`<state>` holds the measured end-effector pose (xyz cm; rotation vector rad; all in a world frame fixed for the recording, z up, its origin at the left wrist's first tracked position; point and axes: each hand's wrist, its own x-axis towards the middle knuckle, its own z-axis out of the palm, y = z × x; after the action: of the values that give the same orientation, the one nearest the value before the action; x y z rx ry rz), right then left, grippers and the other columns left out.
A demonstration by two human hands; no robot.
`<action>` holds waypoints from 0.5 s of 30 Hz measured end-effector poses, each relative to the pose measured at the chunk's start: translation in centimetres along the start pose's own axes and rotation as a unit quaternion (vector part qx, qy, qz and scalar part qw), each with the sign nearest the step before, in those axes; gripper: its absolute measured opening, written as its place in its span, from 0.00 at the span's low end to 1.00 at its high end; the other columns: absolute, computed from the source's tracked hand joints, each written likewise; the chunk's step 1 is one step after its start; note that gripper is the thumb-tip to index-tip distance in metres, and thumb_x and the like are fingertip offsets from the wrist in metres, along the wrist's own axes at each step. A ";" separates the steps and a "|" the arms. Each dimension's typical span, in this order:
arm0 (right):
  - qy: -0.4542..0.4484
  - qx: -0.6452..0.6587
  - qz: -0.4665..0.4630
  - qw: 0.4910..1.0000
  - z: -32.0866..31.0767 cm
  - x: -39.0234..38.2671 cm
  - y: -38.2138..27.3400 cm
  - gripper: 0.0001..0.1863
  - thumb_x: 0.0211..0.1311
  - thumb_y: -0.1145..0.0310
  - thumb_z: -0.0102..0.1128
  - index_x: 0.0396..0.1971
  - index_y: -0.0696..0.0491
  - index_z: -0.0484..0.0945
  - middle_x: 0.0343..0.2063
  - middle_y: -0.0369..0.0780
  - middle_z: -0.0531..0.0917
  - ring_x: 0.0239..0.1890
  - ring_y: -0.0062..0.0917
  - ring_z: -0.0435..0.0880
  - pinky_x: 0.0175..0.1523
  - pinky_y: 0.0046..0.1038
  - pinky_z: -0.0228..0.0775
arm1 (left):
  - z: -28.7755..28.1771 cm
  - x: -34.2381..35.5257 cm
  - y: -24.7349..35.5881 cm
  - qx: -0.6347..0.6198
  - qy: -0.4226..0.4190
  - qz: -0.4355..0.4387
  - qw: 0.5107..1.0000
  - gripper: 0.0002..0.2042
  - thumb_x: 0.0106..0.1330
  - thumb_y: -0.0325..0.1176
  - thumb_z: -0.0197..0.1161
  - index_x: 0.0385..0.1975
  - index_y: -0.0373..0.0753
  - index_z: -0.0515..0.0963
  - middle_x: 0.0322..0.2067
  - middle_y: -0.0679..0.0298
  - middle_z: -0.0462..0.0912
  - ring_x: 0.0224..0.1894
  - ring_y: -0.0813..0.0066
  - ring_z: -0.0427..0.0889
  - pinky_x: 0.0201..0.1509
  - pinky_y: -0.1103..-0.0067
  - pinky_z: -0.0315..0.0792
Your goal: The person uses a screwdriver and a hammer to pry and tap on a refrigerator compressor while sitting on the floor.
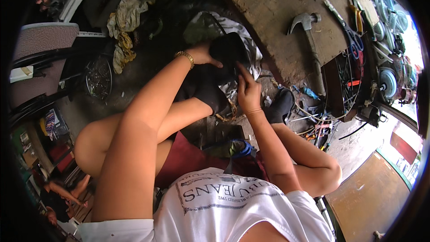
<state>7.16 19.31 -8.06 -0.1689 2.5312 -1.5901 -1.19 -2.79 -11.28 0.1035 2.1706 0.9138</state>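
Black boxy thing (232, 48) is sitting in the gripping left hand (204, 55); right hand (249, 93) is pointing at the thing's lower edge, can't tell if holding.

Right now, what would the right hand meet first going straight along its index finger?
Likely the black object beside the left hand; whether the fingertip already touches it is unclear.

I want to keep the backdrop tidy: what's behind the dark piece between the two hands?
Pale crumpled cloth shows past the upper and right edges of the dark piece. Whatever lies directly behind it is covered and cannot be seen.
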 end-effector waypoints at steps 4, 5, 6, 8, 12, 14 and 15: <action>-0.055 0.000 0.057 0.997 -1.2 -1.0 -1.1 0.19 0.63 0.76 0.45 0.53 0.55 0.71 0.46 0.51 0.78 0.50 0.37 0.78 0.52 0.28 0.67 | 0.9 -0.4 -1.1 -0.001 -0.009 -0.010 1.000 0.58 0.36 0.54 0.76 0.63 0.26 0.49 0.62 0.41 0.56 0.66 0.54 0.55 0.69 0.72 0.51; -0.073 -0.004 0.046 0.996 -1.8 -2.0 -1.7 0.19 0.63 0.77 0.44 0.54 0.54 0.71 0.46 0.50 0.78 0.51 0.38 0.78 0.52 0.28 0.67 | -0.4 -0.2 -1.3 -0.011 -0.020 -0.001 1.000 0.58 0.36 0.54 0.76 0.63 0.26 0.49 0.63 0.42 0.56 0.66 0.54 0.55 0.69 0.72 0.51; -0.081 -0.024 0.045 0.995 -2.9 -3.8 -2.8 0.20 0.62 0.78 0.44 0.55 0.54 0.71 0.46 0.50 0.79 0.45 0.35 0.81 0.49 0.27 0.69 | -0.2 -0.4 -2.0 0.022 0.024 -0.007 0.999 0.58 0.36 0.54 0.76 0.63 0.27 0.49 0.63 0.42 0.56 0.67 0.55 0.54 0.69 0.73 0.50; -0.097 -0.030 0.051 0.994 -4.9 -7.3 -3.1 0.21 0.62 0.79 0.43 0.56 0.53 0.70 0.44 0.49 0.80 0.33 0.28 0.82 0.40 0.24 0.71 | 0.8 -0.1 -3.5 0.029 0.047 -0.011 0.998 0.58 0.35 0.54 0.76 0.63 0.27 0.48 0.63 0.43 0.56 0.67 0.55 0.54 0.69 0.73 0.50; -0.040 -0.026 0.012 0.999 -0.9 -2.8 0.4 0.20 0.62 0.78 0.46 0.54 0.53 0.71 0.37 0.47 0.82 0.20 0.19 0.74 0.31 0.22 0.69 | 1.0 0.5 -2.8 0.005 0.036 0.031 0.999 0.51 0.36 0.49 0.77 0.59 0.30 0.57 0.59 0.46 0.65 0.63 0.58 0.62 0.66 0.72 0.56; 0.002 -0.025 -0.032 0.999 0.9 0.0 1.1 0.19 0.62 0.77 0.46 0.54 0.53 0.72 0.38 0.49 0.82 0.23 0.24 0.77 0.34 0.24 0.70 | 0.4 0.4 -1.4 -0.027 0.030 0.048 0.998 0.46 0.37 0.47 0.77 0.56 0.31 0.63 0.55 0.49 0.71 0.59 0.59 0.68 0.63 0.72 0.61; -0.018 -0.003 0.004 1.000 0.5 0.2 0.8 0.19 0.62 0.76 0.46 0.54 0.53 0.72 0.41 0.49 0.81 0.32 0.29 0.80 0.40 0.25 0.71 | -0.4 0.8 -1.6 -0.027 0.016 0.039 0.999 0.46 0.37 0.47 0.77 0.56 0.31 0.63 0.54 0.49 0.71 0.59 0.59 0.68 0.63 0.72 0.61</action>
<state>7.03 19.20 -8.98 -0.1862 2.5067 -1.5608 -1.71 -3.94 -12.65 0.1484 2.1817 1.0248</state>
